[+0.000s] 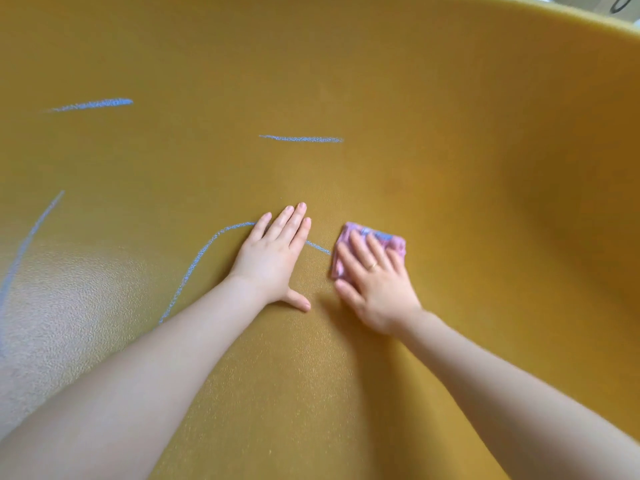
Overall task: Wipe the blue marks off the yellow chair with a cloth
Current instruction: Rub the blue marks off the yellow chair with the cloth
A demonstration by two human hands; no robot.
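The folded pink cloth (369, 247) is pressed flat against the seat of the yellow chair (450, 150) by the right hand (375, 284), whose fingers are laid straight over it rather than curled round it, so the grip is open and the cloth is held down by pressure alone. This flat press is judged to spread force across the fabric for rubbing. A ring is seen on one finger. The left hand (277, 258) is spread open on the seat just beside the cloth, holding nothing; it is probably placed there to brace the body and steady the chair while the wiping is done.

The cloth lies at the right end of a long curved blue mark (199, 261), part of which is hidden under the left hand. A blue smear is visible on the cloth's far edge, so some pigment is judged to have been taken up. Three other marks are seen untouched: a short streak (303, 138) farther up the seat, another streak (95, 104) at upper left, and a long line (27, 244) near the left edge. The marks look chalky and grainy on the textured plastic. Most of the task is judged undone.
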